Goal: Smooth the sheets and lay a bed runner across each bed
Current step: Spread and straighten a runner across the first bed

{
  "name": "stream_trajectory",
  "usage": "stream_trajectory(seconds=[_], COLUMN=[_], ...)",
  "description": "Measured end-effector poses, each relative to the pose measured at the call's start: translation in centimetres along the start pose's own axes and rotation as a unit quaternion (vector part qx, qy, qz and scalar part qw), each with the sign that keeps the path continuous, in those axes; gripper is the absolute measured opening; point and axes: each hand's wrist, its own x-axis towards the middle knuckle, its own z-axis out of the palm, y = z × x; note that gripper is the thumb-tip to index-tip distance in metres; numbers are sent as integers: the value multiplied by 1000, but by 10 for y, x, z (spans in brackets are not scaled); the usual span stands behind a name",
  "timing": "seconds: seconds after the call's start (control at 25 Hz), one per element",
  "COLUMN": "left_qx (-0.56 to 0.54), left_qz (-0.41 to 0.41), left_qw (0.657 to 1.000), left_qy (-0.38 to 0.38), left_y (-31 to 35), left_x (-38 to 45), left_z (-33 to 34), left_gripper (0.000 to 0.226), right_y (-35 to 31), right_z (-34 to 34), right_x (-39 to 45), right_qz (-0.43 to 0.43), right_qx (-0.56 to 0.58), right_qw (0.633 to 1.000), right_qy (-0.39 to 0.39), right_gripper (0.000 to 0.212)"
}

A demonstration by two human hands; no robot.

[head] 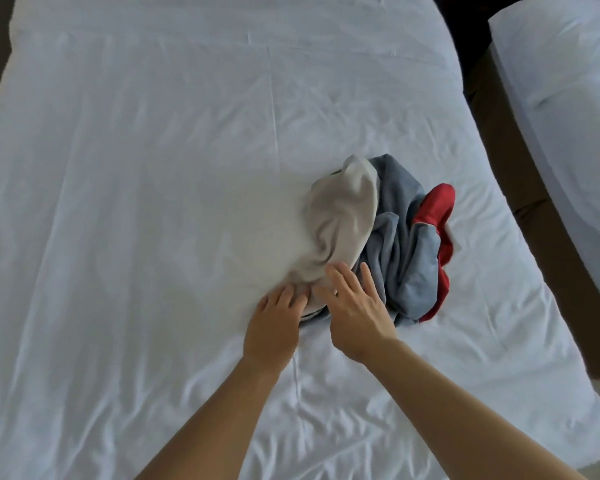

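Toward the bed's right edge: the bed runner (378, 237) lay bunched in a heap — cream, grey-blue and red folds — on the white sheet (136, 202).
Left hand (274, 327): at the heap's near edge, fingertips curled into the cream fold.
Right hand (355, 313): just beside the left, fingers straight and spread, resting on the heap's near side.
Second bed (568, 98): beyond the right edge — apart.

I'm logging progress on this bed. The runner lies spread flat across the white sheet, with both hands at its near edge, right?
Not quite. The head view shows the runner bunched in a crumpled heap on the white sheet, not spread flat. The left hand and right hand are at its near edge.
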Motion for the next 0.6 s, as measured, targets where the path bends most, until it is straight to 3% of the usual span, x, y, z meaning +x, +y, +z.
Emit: stream_trajectory(seconds=[0.12,0.24,0.44,0.6], left_qx=[-117,-160,-177,-308], left_qz=[-69,-130,-155,-202], left_qw=[990,977,969,919], left_qy=[47,57,79,142], left_y=[-2,-4,-5,-20], left_x=[7,9,-13,-19], left_z=[-16,-29,-40,-75], left_gripper=[44,35,8,9], right_y=[5,7,0,-26], right_z=[9,13,5,-19], right_x=[12,26,31,51], right_qz=[-39,-57,-75,-100], right_qx=[-9,2,42,94], right_qw=[998,994,987,976], right_qy=[38,92,137,169], right_gripper=[32,14,11,9])
